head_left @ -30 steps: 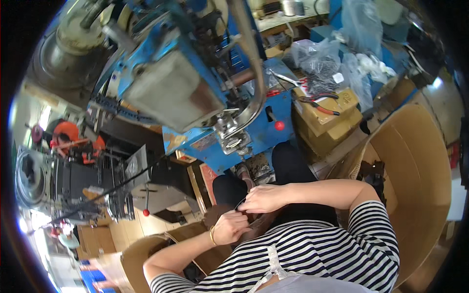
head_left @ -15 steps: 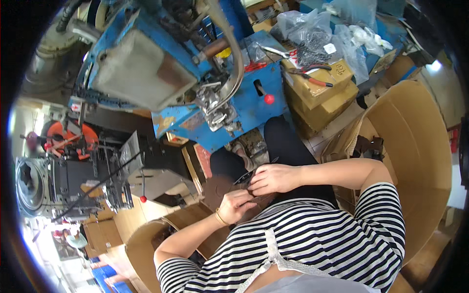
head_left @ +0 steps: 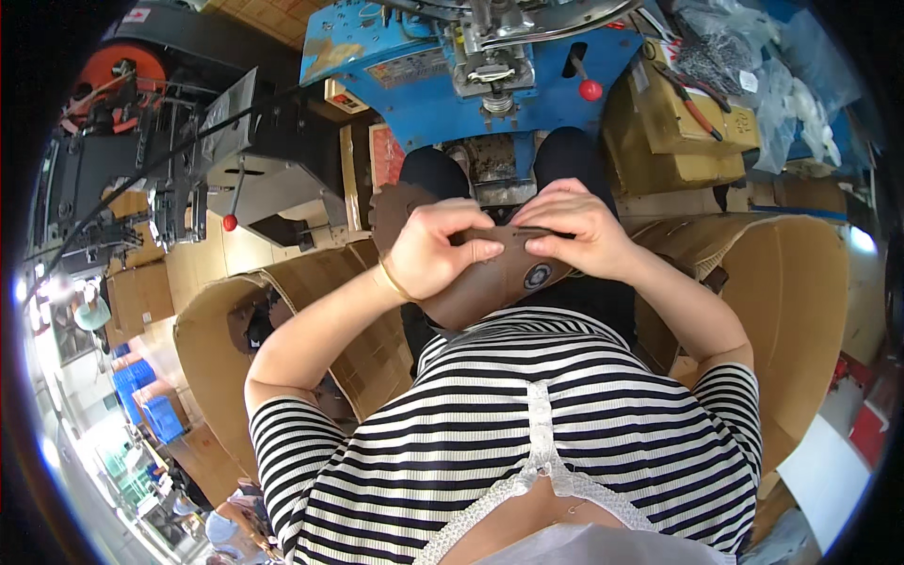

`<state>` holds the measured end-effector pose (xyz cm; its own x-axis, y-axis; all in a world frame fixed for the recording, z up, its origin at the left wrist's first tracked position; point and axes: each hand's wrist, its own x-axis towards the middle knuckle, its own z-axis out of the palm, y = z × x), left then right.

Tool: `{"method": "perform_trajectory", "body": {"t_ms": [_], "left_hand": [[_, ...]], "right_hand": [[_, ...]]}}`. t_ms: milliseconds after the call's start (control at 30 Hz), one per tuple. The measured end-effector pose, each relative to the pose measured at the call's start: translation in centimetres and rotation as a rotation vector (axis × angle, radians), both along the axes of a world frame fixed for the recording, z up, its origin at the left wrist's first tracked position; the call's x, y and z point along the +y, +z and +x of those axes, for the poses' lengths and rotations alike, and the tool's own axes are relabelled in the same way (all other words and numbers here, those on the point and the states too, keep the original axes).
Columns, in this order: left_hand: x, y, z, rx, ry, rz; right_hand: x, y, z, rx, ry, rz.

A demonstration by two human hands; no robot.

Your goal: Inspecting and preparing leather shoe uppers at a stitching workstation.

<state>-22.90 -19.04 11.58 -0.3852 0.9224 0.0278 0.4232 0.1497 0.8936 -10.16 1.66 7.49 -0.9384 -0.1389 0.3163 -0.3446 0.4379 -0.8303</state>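
A brown leather-like piece (head_left: 471, 294) lies over my lap, bent round, with a wavy edge at its upper left and a round dark emblem (head_left: 538, 276) on the side facing up. My left hand (head_left: 433, 250) grips it at the left, the thumb pressed on top and the fingers curled over its far edge. On the other side my right hand (head_left: 586, 231) pinches the same edge between thumb and fingers, just above the emblem. The two thumbs point at each other with a small gap between them. Part of the far edge is hidden behind my fingers.
Ahead of my knees stands a blue machine (head_left: 395, 85) with a red-knobbed lever (head_left: 590, 89). Pliers (head_left: 697, 111) rest on stacked cartons (head_left: 673, 155) at the far right. Large open cardboard boxes flank me, one left (head_left: 212, 325) and one right (head_left: 800, 301). Black machinery (head_left: 273, 169) fills the left.
The view has swung, bringing the blue machine's front to the middle top. The brown piece has turned so its emblem shows, and both hands have shifted to its far edge, thumbs on top.
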Motion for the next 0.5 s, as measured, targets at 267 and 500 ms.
{"method": "perform_trajectory", "body": {"t_ms": [267,500], "left_hand": [[0.6,7.2,-5.2,0.473,-0.243,-0.356],[2.6,6.0,-9.0,1.051,-0.22,0.061]], "right_hand": [[3.7,1.7,-2.3,-0.006,-0.11,-0.124],[5.8,0.6,-4.2,-0.16,-0.275,-0.602]]}}
